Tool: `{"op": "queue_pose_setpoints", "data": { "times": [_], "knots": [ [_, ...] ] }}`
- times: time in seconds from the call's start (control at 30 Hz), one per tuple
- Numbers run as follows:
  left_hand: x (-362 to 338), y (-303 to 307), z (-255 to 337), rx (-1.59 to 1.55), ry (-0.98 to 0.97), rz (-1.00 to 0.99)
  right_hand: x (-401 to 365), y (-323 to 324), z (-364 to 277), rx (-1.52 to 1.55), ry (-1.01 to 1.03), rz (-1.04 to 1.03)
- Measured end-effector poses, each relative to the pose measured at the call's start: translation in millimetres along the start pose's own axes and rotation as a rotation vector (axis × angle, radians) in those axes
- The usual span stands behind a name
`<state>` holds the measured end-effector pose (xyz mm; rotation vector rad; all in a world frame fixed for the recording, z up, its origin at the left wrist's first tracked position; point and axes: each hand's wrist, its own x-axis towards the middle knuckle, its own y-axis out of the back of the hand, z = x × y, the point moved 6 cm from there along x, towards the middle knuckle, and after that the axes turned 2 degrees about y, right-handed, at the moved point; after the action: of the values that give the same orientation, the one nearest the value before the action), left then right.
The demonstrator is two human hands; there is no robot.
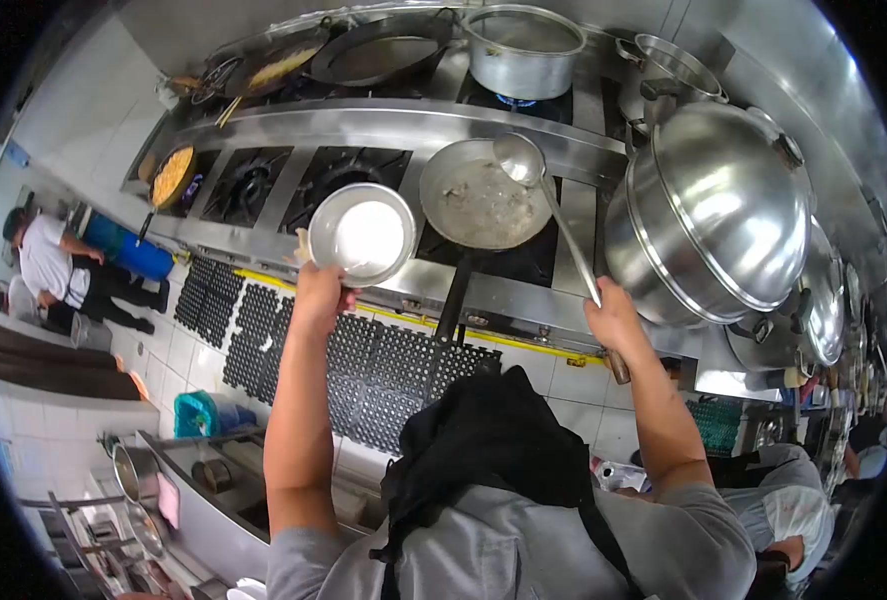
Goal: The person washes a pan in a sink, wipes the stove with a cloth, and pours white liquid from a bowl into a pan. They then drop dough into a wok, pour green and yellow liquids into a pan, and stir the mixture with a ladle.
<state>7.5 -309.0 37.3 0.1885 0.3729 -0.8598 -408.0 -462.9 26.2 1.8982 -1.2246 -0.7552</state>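
My left hand point(325, 295) grips the near edge of a round metal bowl point(325, 228) with something bright white inside. The bowl is held over the front edge of the stove, left of a frying pan point(435, 200). In my right hand point(618, 318) is a long-handled ladle point(571, 240), fingers closed round its handle. The ladle's head hangs over the pan's far right rim. Greyish, cloudy liquid with darker bits lies in the pan, and its black handle point(453, 300) points toward me.
To the right stands a large domed steamer point(653, 235). A big pot point(523, 75) sits over a blue flame at the back, beside a dark wok point(378, 60). A small pan point(171, 178) of orange-yellow food is at far left. Another person point(58, 260) stands farther left.
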Motion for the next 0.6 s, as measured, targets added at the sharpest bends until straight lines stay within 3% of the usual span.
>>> {"op": "queue_pose_setpoints", "data": {
  "times": [0.23, 0.6],
  "knots": [
    [80, -78, 29, 0.244, -0.011, 0.006, 17, 4, 10, 0.101, 0.046, 0.007],
    [124, -137, 60, 0.309, -0.116, -0.137, 33, 0, 9, 0.123, -0.094, -0.059]
  ]
}}
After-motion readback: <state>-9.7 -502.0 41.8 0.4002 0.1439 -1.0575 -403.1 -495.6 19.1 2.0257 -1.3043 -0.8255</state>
